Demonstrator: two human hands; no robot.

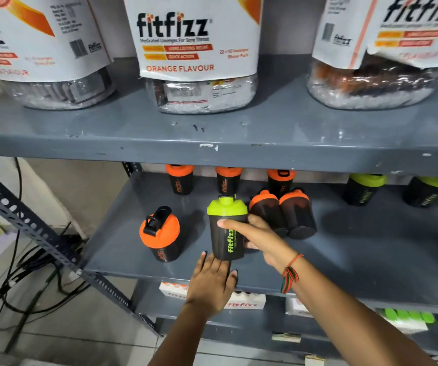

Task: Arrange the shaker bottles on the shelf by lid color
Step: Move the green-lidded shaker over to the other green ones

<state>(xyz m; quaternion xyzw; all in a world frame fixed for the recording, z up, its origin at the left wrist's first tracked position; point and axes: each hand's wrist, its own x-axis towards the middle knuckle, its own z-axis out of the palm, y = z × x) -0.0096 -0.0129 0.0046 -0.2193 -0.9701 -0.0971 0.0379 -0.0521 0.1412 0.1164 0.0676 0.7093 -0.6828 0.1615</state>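
the middle shelf [344, 262] is the landmark here. along its back edge stand three orange bottles [228, 180] toward the left and two green bottles [365, 188] toward the right, well apart from each other. nearer the middle of the shelf two more orange pair [284, 212] bottles lean tilted, touching one another, and a lone orange bottle [160, 233] stands toward the front left.

the green-lid bottle [227, 228] stands upright at the front centre of the shelf, long axis vertical, just left of the tilted pair and so on the orange side. its own colour group lies well to its right, which is the way it likely has to travel.

the right hand [260, 236] is the one on it: it comes from the right, thumb across the front of the body below the lid, other fingers curled round the far side, a closed wrap on the bottle. the left hand [212, 283] lies at the shelf's front edge just below the bottle's base, fingers straight and loosely together, holding nothing; whether the tips touch the base, i cannot tell.
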